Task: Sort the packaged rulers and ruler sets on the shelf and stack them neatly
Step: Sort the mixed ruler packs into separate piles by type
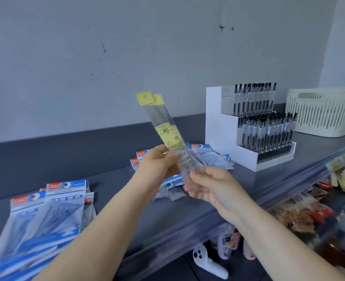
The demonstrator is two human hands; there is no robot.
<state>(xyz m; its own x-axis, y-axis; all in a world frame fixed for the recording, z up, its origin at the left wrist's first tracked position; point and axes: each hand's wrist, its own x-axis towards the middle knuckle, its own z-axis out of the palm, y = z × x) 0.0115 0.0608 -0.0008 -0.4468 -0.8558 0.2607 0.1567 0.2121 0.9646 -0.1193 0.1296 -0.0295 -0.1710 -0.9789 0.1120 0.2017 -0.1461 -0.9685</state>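
A person's left hand (157, 163) and right hand (206, 184) meet above a dark grey shelf (115, 183), both gripping the lower end of a small bundle of clear plastic rulers in transparent sleeves with yellow header cards (163, 126). The left hand's fingers curl round the bundle from the left, thumb on top; the right hand pinches its bottom end from below, fingers bent. At least two yellow headers show at the top, fanned slightly apart, and the bundle tilts up and to the left, held clear of the shelf.

Directly behind and beneath the hands, a loose heap of blue-and-white packaged ruler sets with red brand labels (206, 157) lies spread on the shelf, some packs overlapping at angles. A second, larger pile of the same blue-and-white ruler set packs (46, 216) sits at the near left edge of the shelf, well apart from the first, its packs lying roughly parallel.

To the right of the heap stands a white tiered display rack filled with upright black-capped pens (256, 126). Further right, against the pale grey wall (106, 57), rests a cream slatted plastic basket (321, 112). Below the shelf's front lip at right, assorted colourful packaged goods (301, 211) hang or lie, blurred, and a white game controller-shaped item (206, 260) shows underneath.
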